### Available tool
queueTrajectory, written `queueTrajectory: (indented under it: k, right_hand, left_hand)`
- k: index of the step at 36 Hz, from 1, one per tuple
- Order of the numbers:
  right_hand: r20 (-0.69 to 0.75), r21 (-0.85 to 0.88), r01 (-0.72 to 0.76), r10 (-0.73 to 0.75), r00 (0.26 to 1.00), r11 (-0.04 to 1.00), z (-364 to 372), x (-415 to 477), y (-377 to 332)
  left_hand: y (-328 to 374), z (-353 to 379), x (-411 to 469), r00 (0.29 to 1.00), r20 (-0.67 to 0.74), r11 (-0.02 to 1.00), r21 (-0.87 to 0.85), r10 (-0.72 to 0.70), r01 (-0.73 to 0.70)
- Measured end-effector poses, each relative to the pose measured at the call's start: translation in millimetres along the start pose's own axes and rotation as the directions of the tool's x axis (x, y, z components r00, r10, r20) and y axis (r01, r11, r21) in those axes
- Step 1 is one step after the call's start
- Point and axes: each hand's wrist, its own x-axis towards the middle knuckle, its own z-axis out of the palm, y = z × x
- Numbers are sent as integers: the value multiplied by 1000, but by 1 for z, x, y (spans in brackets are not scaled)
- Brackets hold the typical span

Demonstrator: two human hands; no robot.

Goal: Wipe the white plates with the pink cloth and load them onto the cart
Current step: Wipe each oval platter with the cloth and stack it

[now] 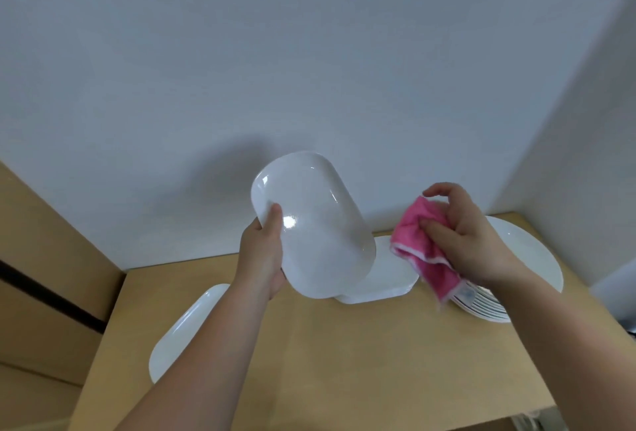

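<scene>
I see my left grip (pixel 263 255) clasping a white plate (pixel 311 224) tilted up above the worktop (pixel 344 361), while my right grip (pixel 473 241), just to its right, clutches the bunched pink cloth (pixel 418 241).

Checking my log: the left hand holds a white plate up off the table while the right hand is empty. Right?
Not quite. In the head view the right hand grips the pink cloth; the left hand does hold the white plate above the table.

On table (pixel 344 361), platter (pixel 186 330) left, plate stack (pixel 385 279) centre (held plate (pixel 309 224) above); second stack (pixel 526 251) right
</scene>
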Motion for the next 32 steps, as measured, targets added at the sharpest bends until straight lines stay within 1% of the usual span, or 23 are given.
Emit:
queueTrajectory:
  k: [2, 4, 5, 7, 10, 12, 14, 15, 16, 17, 18, 19, 20, 22, 23, 24, 25, 27, 28, 29, 30, 31, 32]
  right_hand:
    - [-72, -25, -1, -1, 997, 1000, 4, 1, 3]
    - [-112, -12, -9, 7, 994, 1000, 8, 2, 3]
    - [-123, 24, -12, 15, 992, 1000, 10, 2, 3]
    - [-128, 149, -16, 35, 991, 989, 13, 3, 1]
    - [-132, 342, -23, 72, 989, 939, 20, 1, -5]
    - [-167, 444, -56, 144, 975, 894, 30, -1, -7]
    - [-188, 514, -86, 210, 959, 853, 45, -5, -7]
    - [-193, 522, -95, 226, 955, 848, 55, -6, -9]
    - [-196, 522, -99, 233, 952, 847, 64, -8, -13]
    - [-197, 522, -105, 240, 951, 846, 73, -10, -17]
    - [-170, 526, -121, 244, 955, 842, 80, -12, -21]
    - [-114, 517, -145, 235, 965, 844, 85, -14, -25]
    - [-18, 504, -175, 213, 977, 846, 88, -16, -29]
    - [136, 500, -224, 179, 974, 836, 92, -21, -35]
    - [150, 507, -229, 176, 973, 831, 94, -23, -37]
    - [117, 489, -214, 180, 977, 846, 95, -24, -38]
    - [56, 422, -179, 171, 984, 889, 96, -26, -38]
    - [-59, 306, -93, 117, 991, 947, 99, -28, -34]
    - [-82, 291, -53, 80, 993, 955, 101, -30, -34]
    - [-89, 284, -19, 46, 995, 959, 104, -31, -33]
    - [-90, 274, 11, 14, 996, 962, 106, -32, -34]
    - [-97, 242, 49, -27, 995, 969, 109, -34, -34]
    - [-110, 194, 100, -80, 991, 976, 112, -35, -34]
  left_hand:
    - [0, -1, 0, 1000, -6, 999, 28, 16, -16]
    - [0, -1, 0, 1000, -5, 999, 45, 27, -27]
    - [0, -1, 0, 999, -4, 998, 54, 32, -31]
    - [-1, -1, 0, 999, -4, 996, 76, 47, -46]
    - [-5, -1, 1, 998, -20, 993, 99, 61, -59]
    - [-8, 1, 1, 997, -32, 993, 97, 64, -60]
    - [-12, 6, -1, 999, -30, 997, 76, 35, -33]
    - [-14, 10, -3, 999, -36, 998, 58, 17, -15]
    - [-17, 14, -4, 999, -48, 998, 64, 12, -9]
    - [-20, 18, -6, 998, -57, 994, 109, 22, -16]
    - [-24, 22, -8, 997, -65, 981, 193, 42, -29]
    - [-27, 25, -9, 995, -75, 962, 271, 63, -40]
    - [-30, 28, -10, 994, -79, 944, 328, 77, -48]
    - [-30, 31, -13, 993, -80, 928, 368, 91, -56]
    - [-29, 33, -15, 993, -77, 920, 388, 90, -54]
    - [-25, 35, -17, 995, -65, 918, 393, 72, -41]
    - [-21, 37, -20, 999, -36, 937, 350, 23, -9]
    - [-12, 40, -28, 983, 139, 987, 121, -120, 103]
    - [-8, 40, -31, 962, 233, 989, 59, -142, 132]
    - [-5, 41, -36, 944, 306, 993, 28, -120, 117]
    - [-5, 41, -37, 943, 321, 996, 6, -85, 87]
    - [-8, 42, -39, 951, 303, 997, -20, -65, 74]
    - [-8, 44, -40, 955, 281, 993, -43, -90, 107]
